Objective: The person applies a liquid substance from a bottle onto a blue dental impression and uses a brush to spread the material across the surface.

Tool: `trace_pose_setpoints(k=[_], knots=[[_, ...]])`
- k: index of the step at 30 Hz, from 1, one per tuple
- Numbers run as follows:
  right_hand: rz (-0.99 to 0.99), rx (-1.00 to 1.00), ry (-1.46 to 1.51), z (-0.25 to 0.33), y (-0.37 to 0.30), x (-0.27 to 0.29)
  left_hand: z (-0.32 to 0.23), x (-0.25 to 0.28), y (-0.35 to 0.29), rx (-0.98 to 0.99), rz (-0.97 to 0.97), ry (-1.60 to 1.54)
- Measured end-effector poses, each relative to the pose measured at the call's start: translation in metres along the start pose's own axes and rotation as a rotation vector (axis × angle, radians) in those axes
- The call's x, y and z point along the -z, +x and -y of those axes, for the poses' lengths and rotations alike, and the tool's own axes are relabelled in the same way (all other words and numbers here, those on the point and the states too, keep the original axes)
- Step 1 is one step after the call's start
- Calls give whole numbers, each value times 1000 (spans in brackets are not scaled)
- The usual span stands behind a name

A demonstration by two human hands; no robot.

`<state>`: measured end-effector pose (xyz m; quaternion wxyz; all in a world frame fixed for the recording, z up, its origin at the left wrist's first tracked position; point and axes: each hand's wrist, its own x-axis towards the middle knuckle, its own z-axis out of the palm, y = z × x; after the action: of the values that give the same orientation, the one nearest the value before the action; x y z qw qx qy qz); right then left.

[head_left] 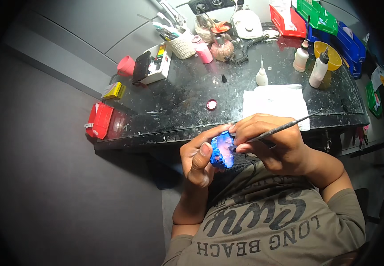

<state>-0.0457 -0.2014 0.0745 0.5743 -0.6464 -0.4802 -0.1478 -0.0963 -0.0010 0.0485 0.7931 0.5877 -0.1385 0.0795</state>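
Note:
My left hand (196, 160) grips a small blue and pink piece that looks like a dental cast (223, 151), its thumb on the near side and its fingers behind. Glossy pink fills the middle, and the blue edge is jagged. In my right hand (274, 139), held like a pen, is a thin dark metal carving tool (285, 127), whose long end points up and right. The tool's working end sits at the right side of the cast; whether it touches cannot be told. Both hands are held just off the bench's front edge, over my lap.
On the dark, speckled bench (174, 102) lie a white paper towel (276, 104) and a small round cap (211, 104). Dropper bottles (262, 76), a pink bottle (202, 49) and a tool cup (181, 45) stand farther back. A red bin (99, 120) is at the left corner.

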Motion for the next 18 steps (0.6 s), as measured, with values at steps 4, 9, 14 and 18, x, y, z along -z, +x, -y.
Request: trace_pose_setpoints(k=[4,9,14,18], knots=[[15,-4,-10,0,0,1,1,1,0,7,10,-2],[3,-34,-9,0,-1,1,3,2,-1,33,7,-21],[3,-30,-16,-1,-1,-1,3,1,-1,50,1,-23],[-6,-30,-18,-1,0,-1,4,2,-2,56,6,-26]])
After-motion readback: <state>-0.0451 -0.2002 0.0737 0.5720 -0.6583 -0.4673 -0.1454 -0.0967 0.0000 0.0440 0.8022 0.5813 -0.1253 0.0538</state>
